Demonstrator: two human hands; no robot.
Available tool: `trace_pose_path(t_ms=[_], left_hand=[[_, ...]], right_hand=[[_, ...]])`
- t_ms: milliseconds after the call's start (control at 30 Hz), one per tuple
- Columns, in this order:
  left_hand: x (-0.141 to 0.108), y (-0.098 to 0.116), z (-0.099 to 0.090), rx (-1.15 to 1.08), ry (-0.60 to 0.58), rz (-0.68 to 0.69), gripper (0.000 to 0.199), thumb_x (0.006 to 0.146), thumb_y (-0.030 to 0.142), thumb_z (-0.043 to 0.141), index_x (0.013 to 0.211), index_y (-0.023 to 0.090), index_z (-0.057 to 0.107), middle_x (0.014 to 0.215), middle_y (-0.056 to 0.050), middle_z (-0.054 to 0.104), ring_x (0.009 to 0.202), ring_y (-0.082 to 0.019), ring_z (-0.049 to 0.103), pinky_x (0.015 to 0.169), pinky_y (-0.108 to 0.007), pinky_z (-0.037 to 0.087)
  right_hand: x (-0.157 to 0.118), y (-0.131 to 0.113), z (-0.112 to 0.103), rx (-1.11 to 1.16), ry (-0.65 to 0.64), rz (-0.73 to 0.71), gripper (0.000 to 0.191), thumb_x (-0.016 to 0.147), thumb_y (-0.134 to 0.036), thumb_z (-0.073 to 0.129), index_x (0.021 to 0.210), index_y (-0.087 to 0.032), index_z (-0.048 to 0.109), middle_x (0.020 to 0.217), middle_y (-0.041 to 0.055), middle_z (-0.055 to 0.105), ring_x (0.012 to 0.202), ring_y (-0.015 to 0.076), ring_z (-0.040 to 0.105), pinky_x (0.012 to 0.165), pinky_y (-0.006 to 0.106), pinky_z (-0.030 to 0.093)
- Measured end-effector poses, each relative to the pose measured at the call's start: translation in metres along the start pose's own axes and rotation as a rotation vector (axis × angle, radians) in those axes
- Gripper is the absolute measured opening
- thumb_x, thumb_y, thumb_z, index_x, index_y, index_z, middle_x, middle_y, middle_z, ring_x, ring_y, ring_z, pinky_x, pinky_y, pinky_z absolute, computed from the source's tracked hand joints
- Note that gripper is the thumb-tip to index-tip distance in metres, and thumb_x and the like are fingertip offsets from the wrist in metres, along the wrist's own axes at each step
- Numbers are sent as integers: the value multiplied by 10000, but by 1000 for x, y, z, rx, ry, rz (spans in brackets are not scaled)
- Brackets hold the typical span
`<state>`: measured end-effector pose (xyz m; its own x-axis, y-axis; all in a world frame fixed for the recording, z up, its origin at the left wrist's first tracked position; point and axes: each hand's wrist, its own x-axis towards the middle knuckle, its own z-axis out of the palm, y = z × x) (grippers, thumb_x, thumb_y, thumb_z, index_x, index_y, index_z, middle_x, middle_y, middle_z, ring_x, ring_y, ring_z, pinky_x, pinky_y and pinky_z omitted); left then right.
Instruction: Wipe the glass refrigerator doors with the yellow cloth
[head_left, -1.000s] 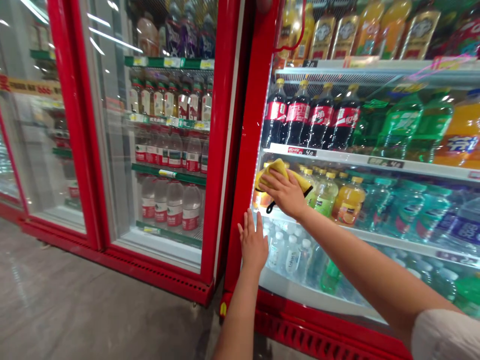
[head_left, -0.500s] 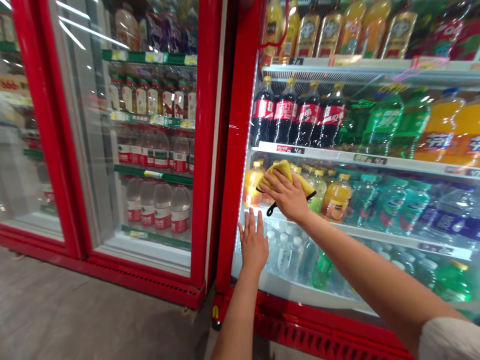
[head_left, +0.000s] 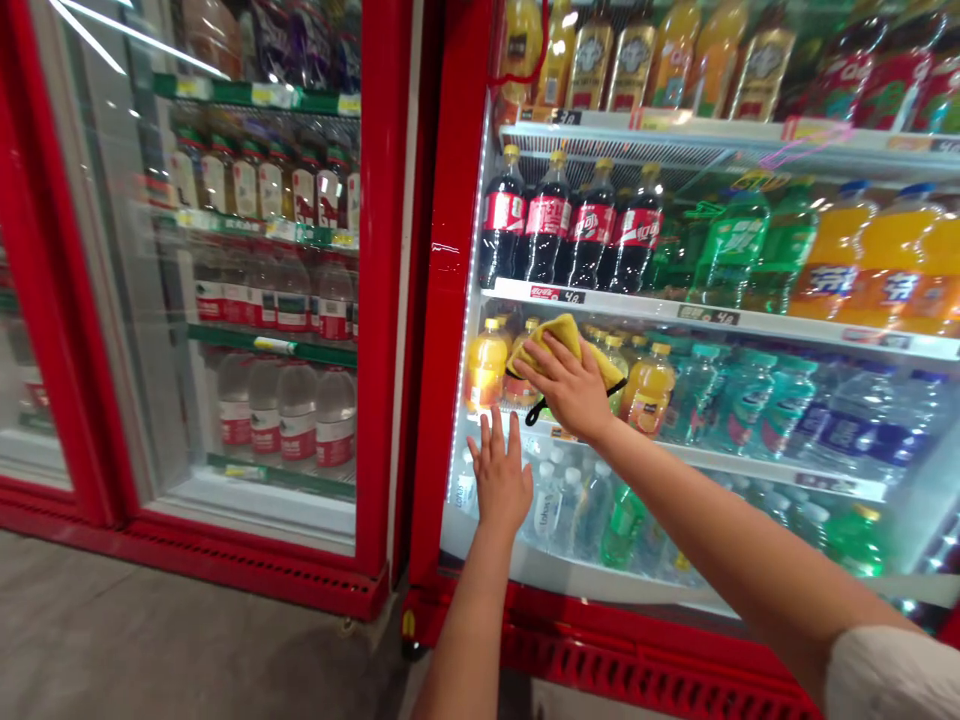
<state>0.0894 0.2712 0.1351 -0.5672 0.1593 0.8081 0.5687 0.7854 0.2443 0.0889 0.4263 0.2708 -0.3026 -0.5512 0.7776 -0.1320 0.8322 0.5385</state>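
My right hand point(head_left: 571, 392) presses a yellow cloth point(head_left: 600, 362) with a dark edge and a black loop flat against the glass door of the right-hand fridge. Behind the cloth, through the glass, stand orange juice bottles point(head_left: 486, 366). Lower and to the left, my left hand point(head_left: 501, 480) is raised with its fingers spread and holds nothing; it is at the glass, in front of the lower shelves. Whether its fingertips touch the glass I cannot tell.
Cola bottles point(head_left: 547, 225) stand on a shelf above my hands. To the left is a second fridge with a red frame point(head_left: 379, 300) and bottles on green-edged shelves. A grey floor point(head_left: 187, 630) shows at the lower left.
The view has shifted to the right, so the fridges appear further left. Relative to the bottles, my right hand and the cloth have moved slightly right; my left hand has also moved slightly right.
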Motion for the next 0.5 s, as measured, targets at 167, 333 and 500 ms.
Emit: trace_pose_path(t_ms=[167, 333, 500], left_hand=[[3, 9, 1, -24, 6, 15, 988, 870, 134, 639, 1645, 218, 34, 1719, -157, 60, 1581, -342, 4, 1242, -654, 180], [9, 13, 6, -15, 27, 52, 959, 887, 130, 605, 1645, 215, 23, 1716, -181, 44, 1581, -351, 43, 1233, -663, 193], [26, 18, 4, 3, 97, 43, 904, 911, 107, 529, 1645, 202, 9, 1714, -181, 89, 1584, -334, 49, 1231, -654, 211]], right_hand=[[-57, 27, -20, 10, -94, -132, 500, 1042, -265, 487, 1511, -431, 445, 1571, -70, 494, 1488, 197, 397, 1290, 486, 142], [-44, 48, -24, -35, 23, 158, 522, 1007, -160, 485, 1472, -395, 519, 1576, -29, 492, 1509, 247, 362, 1264, 538, 164], [-50, 23, -15, 26, -30, 79, 547, 1013, -197, 507, 1511, -417, 457, 1594, -37, 461, 1515, 240, 351, 1267, 527, 159]])
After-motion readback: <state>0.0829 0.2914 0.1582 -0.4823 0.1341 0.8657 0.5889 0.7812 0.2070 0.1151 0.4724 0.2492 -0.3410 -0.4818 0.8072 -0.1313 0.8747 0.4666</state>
